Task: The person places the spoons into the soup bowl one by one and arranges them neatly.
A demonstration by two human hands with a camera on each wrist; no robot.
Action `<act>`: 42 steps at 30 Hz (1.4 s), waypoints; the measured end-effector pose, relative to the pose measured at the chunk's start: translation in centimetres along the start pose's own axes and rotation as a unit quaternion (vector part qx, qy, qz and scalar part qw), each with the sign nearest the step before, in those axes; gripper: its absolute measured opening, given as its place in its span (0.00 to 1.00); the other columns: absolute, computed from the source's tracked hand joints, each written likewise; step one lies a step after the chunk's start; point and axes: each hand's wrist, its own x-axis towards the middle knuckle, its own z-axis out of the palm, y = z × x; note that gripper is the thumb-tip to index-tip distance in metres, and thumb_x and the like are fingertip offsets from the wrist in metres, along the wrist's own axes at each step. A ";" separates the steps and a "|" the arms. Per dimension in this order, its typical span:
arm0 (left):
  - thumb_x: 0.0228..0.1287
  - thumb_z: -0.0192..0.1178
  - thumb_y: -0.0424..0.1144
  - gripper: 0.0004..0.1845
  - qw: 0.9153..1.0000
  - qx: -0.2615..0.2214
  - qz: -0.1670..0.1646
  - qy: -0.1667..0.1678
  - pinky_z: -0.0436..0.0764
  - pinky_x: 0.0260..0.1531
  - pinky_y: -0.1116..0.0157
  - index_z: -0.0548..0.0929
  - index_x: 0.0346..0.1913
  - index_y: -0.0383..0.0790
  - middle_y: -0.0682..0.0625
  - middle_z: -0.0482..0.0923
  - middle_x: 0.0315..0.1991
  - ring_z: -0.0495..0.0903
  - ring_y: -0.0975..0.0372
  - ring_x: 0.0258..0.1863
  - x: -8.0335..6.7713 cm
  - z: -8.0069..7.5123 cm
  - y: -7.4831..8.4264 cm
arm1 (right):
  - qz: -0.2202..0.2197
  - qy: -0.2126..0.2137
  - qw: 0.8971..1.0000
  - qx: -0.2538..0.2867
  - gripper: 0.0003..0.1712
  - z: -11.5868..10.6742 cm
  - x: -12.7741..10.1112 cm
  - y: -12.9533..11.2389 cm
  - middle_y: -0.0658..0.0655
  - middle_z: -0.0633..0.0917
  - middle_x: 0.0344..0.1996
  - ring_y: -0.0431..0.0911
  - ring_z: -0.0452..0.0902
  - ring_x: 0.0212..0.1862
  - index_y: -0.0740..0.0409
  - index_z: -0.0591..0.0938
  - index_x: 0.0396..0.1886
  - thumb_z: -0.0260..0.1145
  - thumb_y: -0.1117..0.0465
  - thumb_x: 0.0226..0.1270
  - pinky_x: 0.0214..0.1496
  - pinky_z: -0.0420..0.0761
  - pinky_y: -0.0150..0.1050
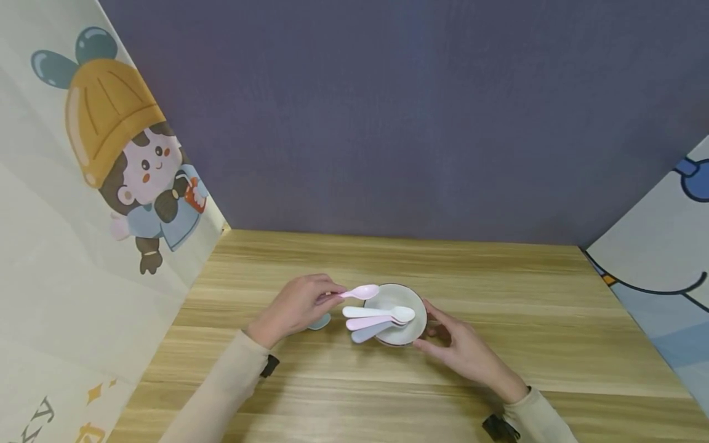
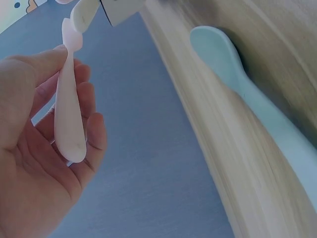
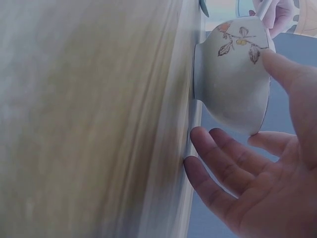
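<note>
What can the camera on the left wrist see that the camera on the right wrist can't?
Only the left wrist view shows the light blue spoon lying on the wooden table, and the left hand pinching the pink spoon. Only the right wrist view shows the right hand touching the bowl, with its leaf pattern. Both show table and purple backdrop.

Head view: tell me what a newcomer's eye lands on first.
At the middle of the wooden table stands a white bowl with three pastel spoons lying across it. The left hand pinches a pink spoon over the bowl's rim, and the right hand steadies the bowl's side. A pale blue spoon lies on the table beside the left hand.
</note>
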 end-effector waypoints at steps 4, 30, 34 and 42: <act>0.75 0.68 0.44 0.11 1.000 -0.004 -0.005 -0.006 0.79 0.33 0.73 0.93 0.53 0.47 0.58 0.88 0.37 0.77 0.73 0.31 0.1 0.3 0.3 | 0.000 -0.003 1.000 0.007 0.50 0.0 0.0 0.1 0.56 0.86 0.65 0.41 0.89 0.51 0.54 0.67 0.83 0.77 0.43 0.69 0.54 0.89 0.40; 0.75 0.67 0.46 0.12 0.999 0.015 0.010 -0.029 0.76 0.31 0.72 0.93 0.54 0.49 0.57 0.89 0.39 0.76 0.71 0.29 1.4 1.2 1.1 | -0.013 0.007 1.000 -0.006 0.49 0.0 0.1 0.2 0.57 0.87 0.64 0.43 0.90 0.50 0.54 0.67 0.83 0.77 0.45 0.69 0.53 0.89 0.42; 0.75 0.68 0.46 0.11 0.999 0.016 0.011 -0.034 0.77 0.32 0.71 0.94 0.53 0.49 0.56 0.90 0.40 0.77 0.70 0.30 1.6 1.4 1.2 | -0.011 0.006 1.000 -0.007 0.49 0.0 0.1 0.2 0.58 0.86 0.65 0.42 0.90 0.50 0.55 0.67 0.83 0.77 0.44 0.69 0.53 0.89 0.42; 0.73 0.70 0.46 0.11 0.999 0.016 0.008 -0.051 0.81 0.36 0.68 0.94 0.52 0.49 0.55 0.92 0.43 0.82 0.69 0.33 2.2 1.6 1.5 | -0.010 0.008 1.000 -0.004 0.50 0.1 0.1 0.1 0.60 0.86 0.65 0.43 0.90 0.50 0.55 0.67 0.83 0.78 0.45 0.68 0.53 0.89 0.42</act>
